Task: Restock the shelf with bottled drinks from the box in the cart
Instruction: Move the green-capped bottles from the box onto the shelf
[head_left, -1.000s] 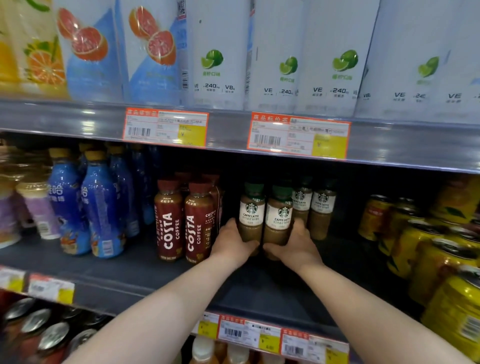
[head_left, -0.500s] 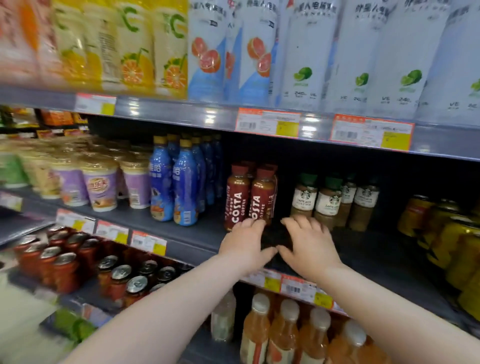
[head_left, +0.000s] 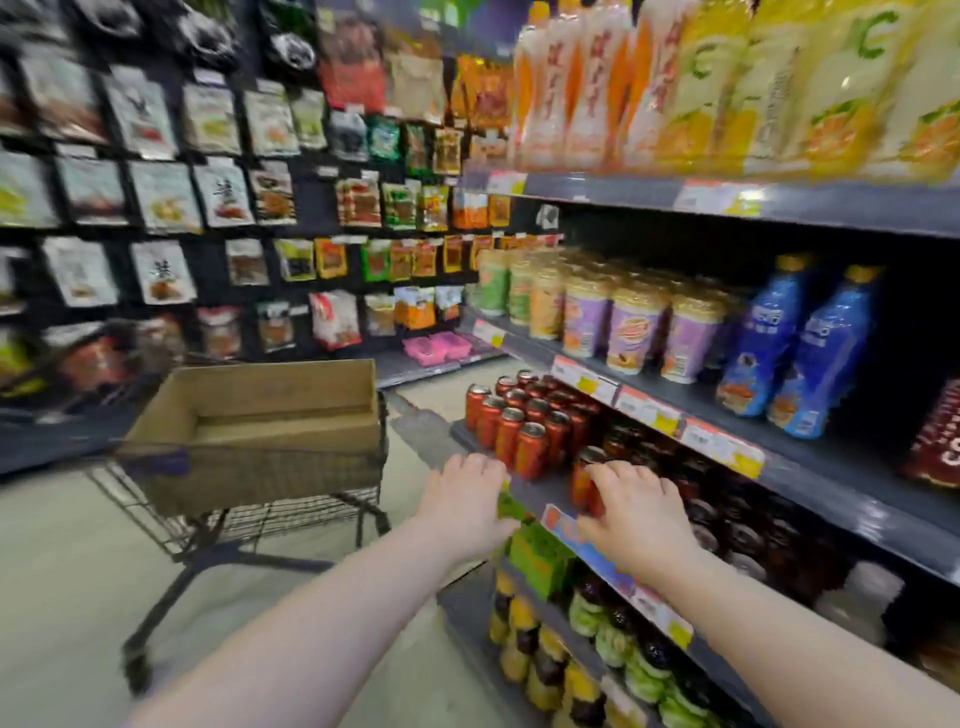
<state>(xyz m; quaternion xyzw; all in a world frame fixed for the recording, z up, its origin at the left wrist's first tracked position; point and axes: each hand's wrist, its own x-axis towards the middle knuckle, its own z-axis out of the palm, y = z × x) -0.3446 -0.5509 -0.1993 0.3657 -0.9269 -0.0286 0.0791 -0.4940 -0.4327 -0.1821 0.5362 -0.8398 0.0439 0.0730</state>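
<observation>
Now we are turned toward the cart (head_left: 249, 519) at the left of the frame, with the cardboard box (head_left: 254, 415) sitting in its basket, open side up so we can reach straight in. From this angle the part of the box floor we can see looks bare; whether any bottled drinks remain low against the near wall we cannot tell.

Both of our hands are out in front, at the lower middle of the frame, and neither carries anything. Our left hand (head_left: 465, 496) is loosely spread, palm down, between the cart and the shelf edge (head_left: 550, 493). Our right hand (head_left: 636, 519) is likewise spread with fingers slack, passing in front of the red cans (head_left: 511, 426) on the lower shelf; blur keeps us from saying whether it brushes one.

We judge that the hands hang free because the next need is the box, and they are placed low and leftward to reach it.
</observation>
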